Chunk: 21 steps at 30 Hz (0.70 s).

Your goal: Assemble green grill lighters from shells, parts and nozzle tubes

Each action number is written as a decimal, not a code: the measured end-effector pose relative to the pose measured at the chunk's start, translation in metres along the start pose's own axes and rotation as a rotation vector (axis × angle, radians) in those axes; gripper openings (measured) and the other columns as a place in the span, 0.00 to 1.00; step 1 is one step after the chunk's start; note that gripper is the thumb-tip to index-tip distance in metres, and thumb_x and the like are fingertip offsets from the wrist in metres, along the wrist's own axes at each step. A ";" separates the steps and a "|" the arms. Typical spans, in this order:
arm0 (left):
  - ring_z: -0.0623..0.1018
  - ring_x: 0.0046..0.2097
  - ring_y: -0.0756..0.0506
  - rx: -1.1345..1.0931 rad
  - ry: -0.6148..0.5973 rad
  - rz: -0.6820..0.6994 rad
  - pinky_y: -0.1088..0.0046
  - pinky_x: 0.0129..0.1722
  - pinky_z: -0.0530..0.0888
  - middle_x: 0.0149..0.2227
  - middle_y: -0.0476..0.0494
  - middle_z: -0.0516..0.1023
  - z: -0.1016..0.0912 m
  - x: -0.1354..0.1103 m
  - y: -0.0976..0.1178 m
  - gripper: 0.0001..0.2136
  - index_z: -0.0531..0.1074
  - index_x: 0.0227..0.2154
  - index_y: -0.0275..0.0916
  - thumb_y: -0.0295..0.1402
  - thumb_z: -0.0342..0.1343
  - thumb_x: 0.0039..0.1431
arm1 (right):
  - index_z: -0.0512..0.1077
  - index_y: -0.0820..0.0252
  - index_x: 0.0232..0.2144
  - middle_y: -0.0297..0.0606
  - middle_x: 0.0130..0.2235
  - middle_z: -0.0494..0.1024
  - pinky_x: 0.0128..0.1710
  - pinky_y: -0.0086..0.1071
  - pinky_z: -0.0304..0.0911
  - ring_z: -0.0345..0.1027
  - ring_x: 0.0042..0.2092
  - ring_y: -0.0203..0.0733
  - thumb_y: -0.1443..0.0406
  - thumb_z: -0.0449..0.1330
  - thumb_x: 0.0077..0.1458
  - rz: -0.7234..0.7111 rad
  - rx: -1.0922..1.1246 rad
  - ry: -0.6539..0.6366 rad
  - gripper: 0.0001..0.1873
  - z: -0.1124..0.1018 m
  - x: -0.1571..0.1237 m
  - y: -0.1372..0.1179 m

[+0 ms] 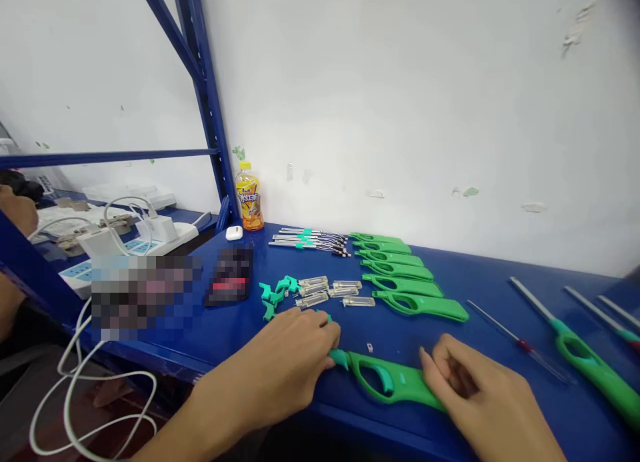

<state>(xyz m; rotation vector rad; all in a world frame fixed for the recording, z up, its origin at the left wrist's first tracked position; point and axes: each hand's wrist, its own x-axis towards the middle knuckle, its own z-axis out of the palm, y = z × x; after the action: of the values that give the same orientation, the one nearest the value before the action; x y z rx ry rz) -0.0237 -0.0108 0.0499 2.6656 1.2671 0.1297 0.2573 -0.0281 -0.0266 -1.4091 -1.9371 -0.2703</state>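
Note:
A green lighter body [387, 380] with a teal trigger lies on the blue table [280, 342] near its front edge. My left hand [295, 352] rests at its front end, fingers curled and closed around that tip. My right hand [473, 389] lies on its rear end, fingers bent and pressing the handle. Just beyond the hands lie several small metal parts [327, 291] and a few loose teal triggers [275, 294]. A row of several green lighter handles [400, 275] sits further back, with a bundle of metal tubes [310, 241] behind them.
An orange drink bottle [249, 197] and a white earbud case [234, 233] stand by the blue rack post [207, 102]. Finished long lighters [585, 355] and a thin rod [520, 345] lie at the right. Power strips with white cables [120, 235] sit at the left, beside another person's arm [15, 209].

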 end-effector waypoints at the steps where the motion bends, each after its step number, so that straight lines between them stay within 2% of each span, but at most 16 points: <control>1: 0.80 0.45 0.38 -0.009 0.017 -0.012 0.62 0.42 0.72 0.44 0.43 0.81 -0.001 -0.001 -0.001 0.03 0.73 0.41 0.41 0.28 0.56 0.73 | 0.56 0.51 0.23 0.23 0.20 0.60 0.20 0.26 0.57 0.57 0.18 0.33 0.56 0.55 0.70 -0.001 0.000 0.011 0.22 -0.001 0.001 -0.001; 3: 0.80 0.44 0.37 -0.034 0.075 -0.037 0.61 0.42 0.72 0.42 0.44 0.81 -0.002 -0.003 -0.003 0.02 0.72 0.42 0.42 0.30 0.56 0.73 | 0.58 0.51 0.24 0.25 0.21 0.63 0.21 0.27 0.59 0.60 0.19 0.34 0.53 0.54 0.72 0.005 0.005 0.011 0.24 -0.002 0.002 -0.004; 5: 0.81 0.45 0.36 -0.053 0.139 -0.038 0.60 0.42 0.72 0.42 0.45 0.81 -0.002 -0.003 -0.006 0.02 0.72 0.44 0.43 0.30 0.55 0.73 | 0.63 0.51 0.27 0.27 0.24 0.69 0.26 0.28 0.64 0.67 0.23 0.36 0.51 0.53 0.74 0.011 0.018 -0.003 0.23 -0.004 0.002 -0.006; 7: 0.80 0.45 0.36 -0.065 0.196 -0.009 0.59 0.43 0.71 0.43 0.45 0.82 -0.001 -0.002 -0.007 0.03 0.72 0.46 0.44 0.30 0.55 0.74 | 0.69 0.51 0.33 0.30 0.30 0.77 0.31 0.29 0.68 0.75 0.30 0.40 0.50 0.52 0.75 0.010 0.036 -0.039 0.19 -0.005 0.002 -0.008; 9: 0.80 0.46 0.37 -0.085 0.227 0.025 0.59 0.45 0.71 0.44 0.46 0.82 0.001 0.001 -0.007 0.04 0.73 0.47 0.44 0.29 0.55 0.74 | 0.71 0.50 0.39 0.31 0.35 0.81 0.34 0.30 0.70 0.79 0.35 0.41 0.52 0.50 0.76 -0.017 0.059 -0.098 0.17 -0.006 0.002 -0.010; 11: 0.80 0.46 0.38 -0.107 0.239 0.063 0.59 0.47 0.71 0.46 0.46 0.82 0.004 0.003 -0.005 0.05 0.73 0.49 0.44 0.29 0.55 0.75 | 0.72 0.51 0.37 0.31 0.34 0.82 0.32 0.30 0.68 0.79 0.33 0.41 0.54 0.48 0.78 -0.072 0.060 -0.135 0.19 -0.008 0.001 -0.012; 15: 0.80 0.48 0.39 -0.114 0.246 0.143 0.61 0.47 0.71 0.47 0.46 0.82 0.012 0.005 -0.005 0.07 0.76 0.51 0.44 0.31 0.54 0.76 | 0.71 0.52 0.28 0.33 0.26 0.80 0.23 0.34 0.61 0.77 0.25 0.41 0.56 0.46 0.78 -0.128 -0.001 -0.106 0.26 -0.009 -0.002 -0.013; 21: 0.79 0.44 0.41 -0.085 0.280 0.202 0.63 0.44 0.70 0.43 0.48 0.81 0.021 0.011 -0.009 0.07 0.77 0.51 0.43 0.30 0.55 0.76 | 0.77 0.55 0.32 0.36 0.29 0.85 0.19 0.34 0.57 0.75 0.20 0.40 0.57 0.47 0.78 -0.134 -0.038 -0.077 0.26 -0.008 -0.006 -0.010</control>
<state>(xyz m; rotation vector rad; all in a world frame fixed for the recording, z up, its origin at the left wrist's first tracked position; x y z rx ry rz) -0.0200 0.0008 0.0277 2.7656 1.0296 0.5898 0.2521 -0.0403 -0.0223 -1.3338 -2.1037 -0.3208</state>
